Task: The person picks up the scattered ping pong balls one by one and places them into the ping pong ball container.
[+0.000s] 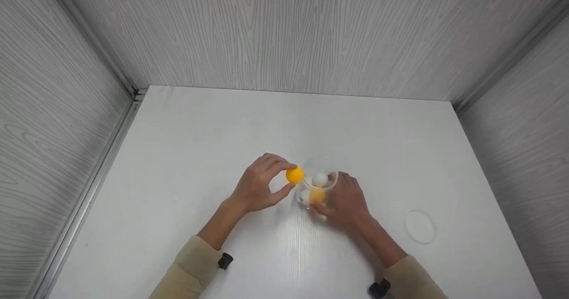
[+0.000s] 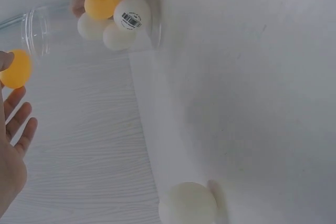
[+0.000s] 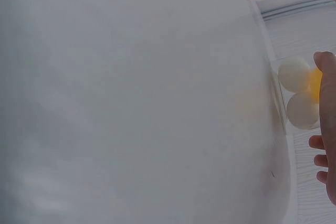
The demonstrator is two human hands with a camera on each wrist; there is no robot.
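My left hand (image 1: 260, 183) pinches an orange ping-pong ball (image 1: 294, 175) between thumb and fingers, right beside the mouth of a clear plastic jar (image 1: 334, 181). Around the jar's side curls my right hand (image 1: 347, 199), keeping it on the table. Inside lie several white ping-pong balls (image 2: 119, 36) and one orange ball (image 2: 101, 4); a printed mark shows on one white ball (image 2: 132, 14) in the left wrist view. The right wrist view has the right hand (image 3: 328, 114) at its edge, covering part of the jar.
A thin, pale round lid or ring (image 1: 420, 226) lies on the white table (image 1: 213, 130), right of the right forearm. One loose white ball (image 2: 187, 204) appears low in the left wrist view. Grey wood-grain panels (image 1: 284, 37) stand at the back and both sides.
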